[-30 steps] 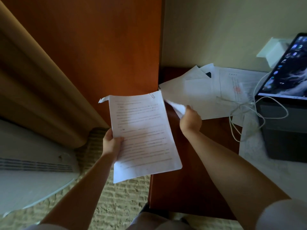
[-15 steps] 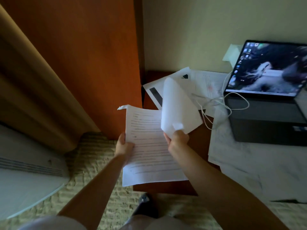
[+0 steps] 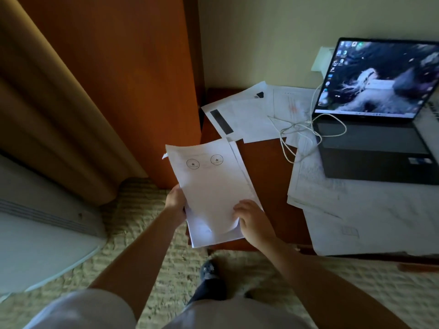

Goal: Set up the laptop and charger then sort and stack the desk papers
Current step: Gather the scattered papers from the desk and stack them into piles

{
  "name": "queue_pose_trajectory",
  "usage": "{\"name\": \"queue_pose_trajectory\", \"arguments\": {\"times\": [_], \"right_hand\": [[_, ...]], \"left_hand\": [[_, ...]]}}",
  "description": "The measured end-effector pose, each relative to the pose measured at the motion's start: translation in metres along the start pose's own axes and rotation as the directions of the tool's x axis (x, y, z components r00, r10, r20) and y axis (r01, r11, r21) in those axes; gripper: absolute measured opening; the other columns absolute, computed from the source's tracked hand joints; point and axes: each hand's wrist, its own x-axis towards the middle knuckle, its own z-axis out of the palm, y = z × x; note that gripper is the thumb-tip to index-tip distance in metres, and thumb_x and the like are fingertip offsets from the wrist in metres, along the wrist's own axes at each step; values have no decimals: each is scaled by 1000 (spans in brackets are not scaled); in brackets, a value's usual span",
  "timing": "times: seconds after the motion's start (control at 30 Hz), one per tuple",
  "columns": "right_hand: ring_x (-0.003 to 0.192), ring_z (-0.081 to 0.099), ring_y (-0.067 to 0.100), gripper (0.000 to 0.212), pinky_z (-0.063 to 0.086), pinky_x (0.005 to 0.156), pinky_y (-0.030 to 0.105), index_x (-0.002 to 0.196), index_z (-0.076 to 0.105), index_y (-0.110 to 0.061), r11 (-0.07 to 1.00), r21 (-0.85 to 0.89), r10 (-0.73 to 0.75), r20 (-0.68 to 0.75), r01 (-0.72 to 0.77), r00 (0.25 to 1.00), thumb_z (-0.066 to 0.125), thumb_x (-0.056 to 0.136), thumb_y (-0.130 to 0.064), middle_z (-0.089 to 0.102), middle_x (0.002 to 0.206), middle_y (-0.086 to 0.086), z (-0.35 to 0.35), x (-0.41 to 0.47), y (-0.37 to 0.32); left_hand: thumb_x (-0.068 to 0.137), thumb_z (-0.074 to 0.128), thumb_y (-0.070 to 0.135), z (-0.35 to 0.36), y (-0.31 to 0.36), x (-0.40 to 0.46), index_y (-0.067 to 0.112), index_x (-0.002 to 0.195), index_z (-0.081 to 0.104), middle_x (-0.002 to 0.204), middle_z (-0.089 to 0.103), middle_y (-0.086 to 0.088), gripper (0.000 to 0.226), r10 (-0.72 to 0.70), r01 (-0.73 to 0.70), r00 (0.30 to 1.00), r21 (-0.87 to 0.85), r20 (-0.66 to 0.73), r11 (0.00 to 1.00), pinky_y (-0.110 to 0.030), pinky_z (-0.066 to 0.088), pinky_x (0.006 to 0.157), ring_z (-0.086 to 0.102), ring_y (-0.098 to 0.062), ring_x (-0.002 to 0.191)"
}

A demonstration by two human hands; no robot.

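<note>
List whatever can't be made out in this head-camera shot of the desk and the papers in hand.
- Text on the held stack: too small and blurred; only two round stamps show.
- Its lower sheets: covered by the top sheet.
- Left hand fingers: behind the stack.
- Laptop: right side cut off by the frame edge.
- White cable: its wall end goes behind the screen.
- Loose desk papers: print blurred.

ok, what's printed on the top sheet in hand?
Two round black stamps, each with a star, near the far end of the top sheet; head view.
</note>
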Motion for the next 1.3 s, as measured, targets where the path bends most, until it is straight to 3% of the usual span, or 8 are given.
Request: {"name": "queue_pose_trajectory", "arguments": {"times": [0.37, 0.5, 0.67, 0.77, 0.87, 1.0, 1.1, 1.3], "right_hand": [[100, 60, 21, 27, 47, 94, 28, 89, 73, -6, 991, 38, 118, 130, -124, 984, 51, 84, 9, 69, 97, 5, -12, -21, 5], [104, 55, 16, 31, 45, 98, 31, 92, 72, -7, 988, 50, 134, 217, -148, 967, 45, 86, 7, 68, 101, 3, -17, -25, 2], [107, 53, 2, 25, -7, 118, 47, 92, 70, -25, 967, -92, 252, 278, -236, 927, 45, 91, -19, 65, 103, -15, -27, -19, 0], [107, 54, -1, 32, -18, 114, 46, 98, 69, -29, 966, -143, 247, 287, -214, 926, 39, 96, -40, 66, 106, -16, -34, -13, -4], [107, 57, 3, 55, -14, 115, 47, 107, 67, -29, 945, -207, 307, 297, -253, 904, 22, 96, -58, 68, 102, -11, -33, 2, -7], [133, 41, 16, 47, 18, 116, 48, 138, 43, -20, 849, -141, 527, 169, -509, 833, 42, 97, -44, 46, 142, -1, -16, 25, -3], [122, 48, 24, 50, 45, 98, 37, 136, 43, -13, 757, -43, 650, 150, -652, 745, 49, 94, -39, 50, 134, 7, -11, 41, 1], [110, 56, 21, 35, 50, 91, 34, 125, 55, -11, 786, -19, 618, 63, -618, 784, 50, 95, -28, 59, 120, 6, -8, 80, 10]], "left_hand": [[80, 43, -3, 0, -5, 4, 8, 81, 63, 69, 58, -10, 22, -5, 8, 998, 46, -58, 999, -36, 48, 63, 56, -27, 60], [96, 45, 26, 0, -9, 8, 13, 84, 63, 79, 64, -10, 25, -22, 24, 998, 36, -58, 999, -38, 52, 73, 62, -28, 71], [92, 39, 63, 0, -11, 14, 15, 112, 64, 102, 69, -10, 57, -23, 24, 1000, 67, -21, 997, -50, 53, 88, 66, -31, 95], [91, 62, 32, 0, -12, 16, 9, 111, 64, 107, 68, -16, 30, 49, -44, 998, 151, -32, 988, -49, 54, 84, 65, -34, 95], [79, 71, -1, 0, -13, 15, 2, 111, 62, 108, 66, -17, 34, 126, -97, 988, 268, -94, 958, -47, 54, 84, 64, -35, 94], [78, 76, 6, 0, -8, 17, 2, 108, 63, 98, 65, -9, 33, 176, -140, 980, 315, -88, 939, -36, 54, 78, 62, -27, 85], [78, 76, 11, -2, -8, 26, 2, 108, 65, 101, 68, -13, 33, 89, -64, 992, 258, -85, 964, -43, 56, 82, 66, -32, 88], [82, 69, 3, -7, 8, 41, 0, 117, 60, 110, 66, -14, 37, 236, -192, 971, 458, -40, 868, -35, 53, 76, 63, -27, 90]]}}
